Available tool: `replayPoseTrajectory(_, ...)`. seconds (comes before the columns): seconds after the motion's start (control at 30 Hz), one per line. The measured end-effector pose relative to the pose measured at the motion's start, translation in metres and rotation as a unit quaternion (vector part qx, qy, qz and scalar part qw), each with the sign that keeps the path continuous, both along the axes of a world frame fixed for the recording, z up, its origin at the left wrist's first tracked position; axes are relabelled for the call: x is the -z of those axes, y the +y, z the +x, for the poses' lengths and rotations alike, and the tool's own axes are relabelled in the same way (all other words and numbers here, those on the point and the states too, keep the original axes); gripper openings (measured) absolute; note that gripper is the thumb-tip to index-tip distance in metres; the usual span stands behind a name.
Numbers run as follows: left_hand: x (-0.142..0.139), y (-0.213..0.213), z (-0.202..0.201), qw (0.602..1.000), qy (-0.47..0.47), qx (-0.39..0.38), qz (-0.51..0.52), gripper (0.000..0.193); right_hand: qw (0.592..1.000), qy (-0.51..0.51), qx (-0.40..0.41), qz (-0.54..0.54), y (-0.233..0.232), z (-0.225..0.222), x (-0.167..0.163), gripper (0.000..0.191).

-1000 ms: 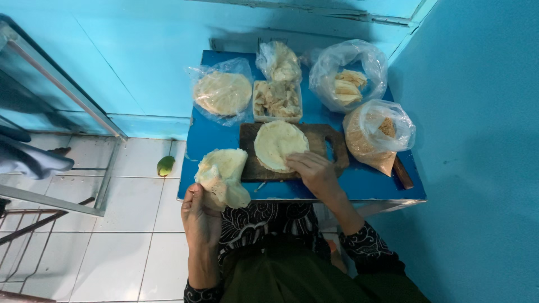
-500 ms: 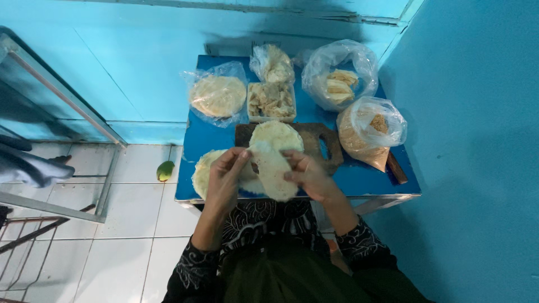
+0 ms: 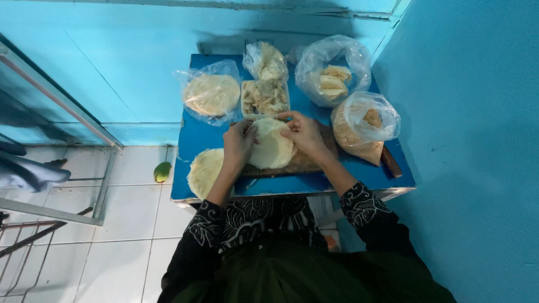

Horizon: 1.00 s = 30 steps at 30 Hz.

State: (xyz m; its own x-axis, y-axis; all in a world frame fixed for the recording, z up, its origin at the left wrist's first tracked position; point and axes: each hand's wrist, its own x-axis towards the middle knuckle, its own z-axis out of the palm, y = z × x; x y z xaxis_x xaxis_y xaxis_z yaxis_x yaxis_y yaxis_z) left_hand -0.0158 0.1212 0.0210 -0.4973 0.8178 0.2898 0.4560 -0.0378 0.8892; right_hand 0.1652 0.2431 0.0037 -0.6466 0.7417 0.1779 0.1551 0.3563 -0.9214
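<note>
Both hands are on one pale round flatbread (image 3: 272,143) lying on the wooden cutting board (image 3: 306,163), which sits at the front middle of the blue table (image 3: 205,132). Left hand (image 3: 238,147) has its fingers curled over the flatbread's left edge; right hand (image 3: 303,132) pinches the upper right edge. Behind the board there's a clear tub (image 3: 265,98) of torn pale pieces. Behind that tub, a small knotted bag (image 3: 265,62) of similar stuff. Left of the board, a bagged stack of flatbreads (image 3: 211,94), plus another stack (image 3: 205,171) at the front edge. Right of the board, a bag of brown crumbs (image 3: 362,129); behind it, a bag of folded pale sheets (image 3: 332,79).
</note>
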Motion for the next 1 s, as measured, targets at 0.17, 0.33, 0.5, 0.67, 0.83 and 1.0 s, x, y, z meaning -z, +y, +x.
replayPoseTrajectory(0.17,0.006,0.004,0.001,0.994,0.097,-0.017,0.043,0.034,0.998,-0.002,0.047,0.049,0.006,-0.002,0.003,0.048)
replayPoseTrajectory(0.33,0.008,0.005,0.010,0.979,0.197,-0.039,0.043,0.049,0.987,-0.090,0.082,0.108,-0.002,0.004,0.000,0.051)
replayPoseTrajectory(0.5,0.010,-0.004,0.022,0.973,0.225,-0.035,-0.034,0.055,0.986,-0.106,0.082,0.101,-0.004,0.005,-0.005,0.053)
replayPoseTrajectory(0.67,0.029,-0.015,0.035,0.894,0.443,-0.057,-0.037,0.029,0.952,-0.108,0.090,0.272,-0.022,0.012,-0.006,0.050)
replayPoseTrajectory(0.83,0.047,-0.047,0.054,0.893,0.448,-0.038,-0.009,0.040,0.945,-0.135,0.130,0.268,-0.050,0.014,-0.016,0.034)
replayPoseTrajectory(1.0,0.045,-0.106,0.044,0.941,0.263,-0.069,0.199,0.035,0.929,0.028,0.024,0.367,-0.100,-0.015,-0.023,0.030)
